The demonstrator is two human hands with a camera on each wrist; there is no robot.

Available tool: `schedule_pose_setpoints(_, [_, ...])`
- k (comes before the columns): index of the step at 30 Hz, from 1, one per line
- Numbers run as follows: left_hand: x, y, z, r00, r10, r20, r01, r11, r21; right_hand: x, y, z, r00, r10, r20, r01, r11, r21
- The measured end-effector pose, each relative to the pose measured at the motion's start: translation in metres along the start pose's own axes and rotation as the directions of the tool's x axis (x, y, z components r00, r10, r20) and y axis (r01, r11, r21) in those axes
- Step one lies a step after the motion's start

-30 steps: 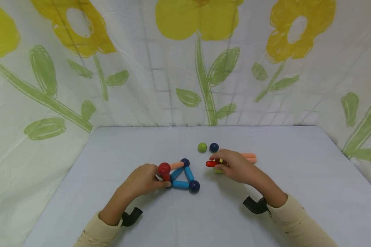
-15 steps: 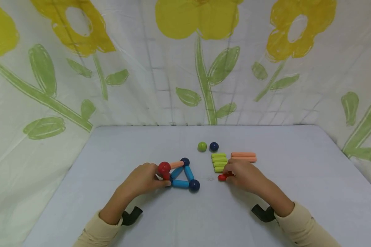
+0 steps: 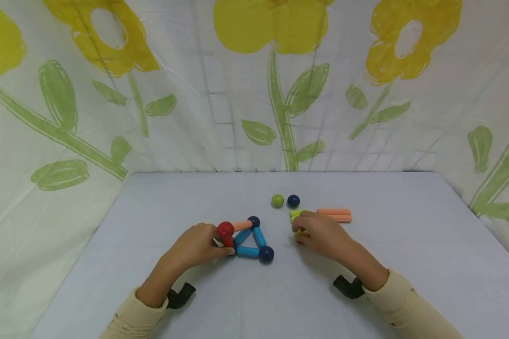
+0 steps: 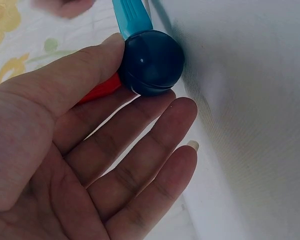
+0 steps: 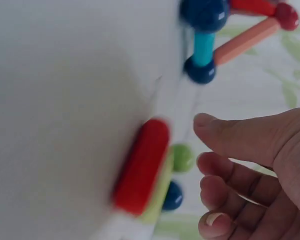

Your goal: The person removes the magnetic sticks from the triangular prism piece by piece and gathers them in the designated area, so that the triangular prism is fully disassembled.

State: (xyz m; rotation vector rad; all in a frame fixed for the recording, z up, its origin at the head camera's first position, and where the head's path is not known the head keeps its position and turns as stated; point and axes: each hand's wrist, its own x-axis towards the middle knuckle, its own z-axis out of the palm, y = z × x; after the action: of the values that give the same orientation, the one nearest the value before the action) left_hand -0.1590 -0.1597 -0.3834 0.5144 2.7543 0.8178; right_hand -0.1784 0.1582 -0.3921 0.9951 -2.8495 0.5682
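Pieces all sit straight on the white counter (image 3: 246, 301). Left hand (image 3: 198, 245) pinches the left navy ball (image 4: 154, 62) of the magnetic stick-and-ball frame, thumb on one side, fingers on the other; its outer fingers stretch out past the ball.

Frame base is a flat triangle, left of the right hand: front blue rod (image 3: 248, 252) runs left-right to the right navy ball (image 3: 266, 254); right blue rod (image 3: 259, 238) leans back and slightly left to the back navy ball (image 3: 253, 221); left blue rod (image 3: 242, 236) goes diagonally, back and right, to that same ball. Upright red rod (image 3: 228, 242) points up from the left corner to the red ball (image 3: 225, 230). Peach rod (image 3: 242, 226) slopes from the red ball down to the back ball.

Right hand (image 3: 327, 236) is over the green rods (image 3: 297, 213), fingers bent, thumb and fingertips parted. Loose red rod (image 5: 144, 167) lies on the counter beside the green rods, long axis roughly parallel to theirs. Two spare peach rods (image 3: 334, 212) lie side by side, lengthwise left-right, behind the right hand. Green ball (image 3: 277, 201) and spare navy ball (image 3: 293, 201) sit side by side behind the green rods.
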Motion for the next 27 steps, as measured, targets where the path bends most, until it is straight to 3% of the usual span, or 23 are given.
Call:
schedule_pose_setpoints(4, [-0.001,-0.001,-0.001,1.000,0.019,-0.003,-0.019,1.000,-0.002,0.022,-0.032,-0.003,0.996,-0.089,-0.022,0.091,0.984,0.152])
schedule_pose_setpoints(8, [-0.003,-0.003,-0.002,0.996,0.086,-0.022,-0.086,0.996,-0.004,0.044,-0.067,0.000,0.982,-0.189,-0.029,0.188,0.930,0.315])
schedule_pose_setpoints(13, [-0.003,-0.004,0.000,0.986,0.156,-0.052,-0.156,0.988,0.020,0.060,-0.091,0.009,0.969,-0.245,-0.040,0.243,0.909,0.338])
schedule_pose_setpoints(18, [-0.001,-0.002,0.002,0.986,0.162,-0.049,-0.160,0.987,0.035,0.066,-0.096,0.015,0.961,-0.261,-0.094,0.277,0.912,0.303])
schedule_pose_setpoints(21, [-0.003,-0.001,0.001,0.989,0.144,-0.045,-0.142,0.989,0.044,0.067,-0.095,0.019,0.964,-0.253,-0.087,0.267,0.880,0.394])
schedule_pose_setpoints(22, [-0.003,-0.001,0.001,0.989,0.141,-0.041,-0.139,0.989,0.046,0.068,-0.094,0.021,0.970,-0.230,-0.076,0.238,0.852,0.466])
schedule_pose_setpoints(23, [-0.003,-0.002,0.001,0.989,0.141,-0.036,-0.139,0.989,0.046,0.068,-0.092,0.021,0.978,-0.200,-0.063,0.200,0.801,0.564])
schedule_pose_setpoints(25, [-0.003,-0.001,0.000,0.990,0.139,-0.024,-0.138,0.990,0.039,0.069,-0.090,0.018,0.990,-0.130,-0.047,0.120,0.640,0.759])
schedule_pose_setpoints(26, [-0.003,-0.001,-0.001,0.990,0.137,-0.019,-0.136,0.990,0.035,0.069,-0.089,0.014,0.995,-0.090,-0.052,0.094,0.549,0.830])
schedule_pose_setpoints(27, [-0.002,-0.001,-0.001,0.991,0.137,-0.014,-0.136,0.990,0.031,0.070,-0.087,0.008,0.996,-0.058,-0.068,0.087,0.478,0.874])
